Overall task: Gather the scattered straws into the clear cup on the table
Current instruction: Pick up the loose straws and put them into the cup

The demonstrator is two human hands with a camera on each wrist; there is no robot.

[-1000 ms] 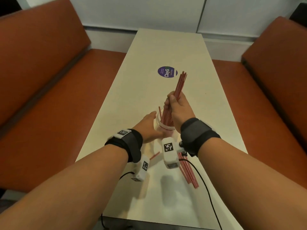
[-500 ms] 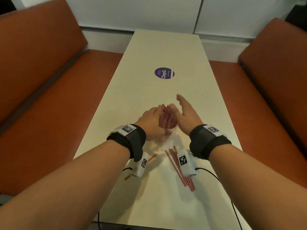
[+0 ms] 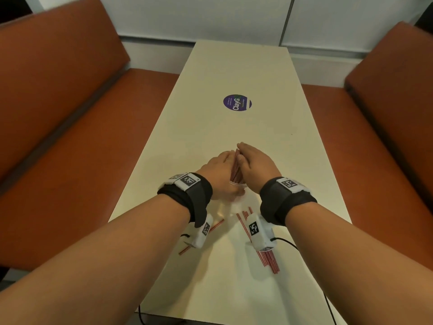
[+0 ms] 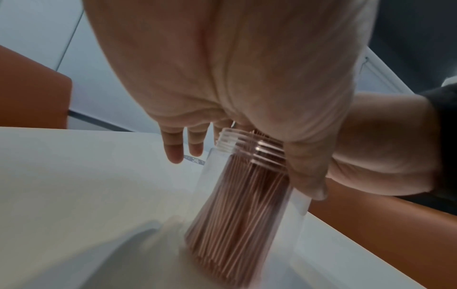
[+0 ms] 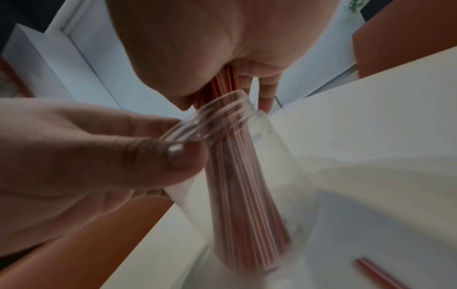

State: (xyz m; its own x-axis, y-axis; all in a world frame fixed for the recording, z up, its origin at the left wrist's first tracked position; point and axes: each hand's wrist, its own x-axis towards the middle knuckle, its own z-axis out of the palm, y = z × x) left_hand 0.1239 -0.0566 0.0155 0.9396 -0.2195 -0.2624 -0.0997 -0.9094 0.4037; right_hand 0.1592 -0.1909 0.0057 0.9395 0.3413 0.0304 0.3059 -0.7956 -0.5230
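Note:
A clear cup [image 3: 237,184] with a threaded neck stands on the cream table [image 3: 234,66], packed with thin red straws [image 3: 235,170]. My left hand [image 3: 219,172] grips its neck: the thumb [image 5: 173,154] presses the threads, and its fingers [image 4: 173,150] reach past the far side. My right hand [image 3: 255,164] lies against the straw tops [image 5: 225,82] from the right, fingers [image 5: 267,91] straight. Between both hands, only a strip of the straws shows. Nearer me lie a loose bundle of straws [image 3: 269,259] and one single straw [image 3: 215,225].
A round purple sticker [image 3: 237,103] marks the table's middle. Orange benches run along the left [image 3: 70,137] and right [image 3: 386,113] sides, with a white wall behind. A black cable [image 3: 288,242] trails from my right wrist across the near table.
One second ago my right hand held a bunch of straws upright over the cup. It let them drop in and opened, and now presses against their tops. My left hand stayed on the cup.

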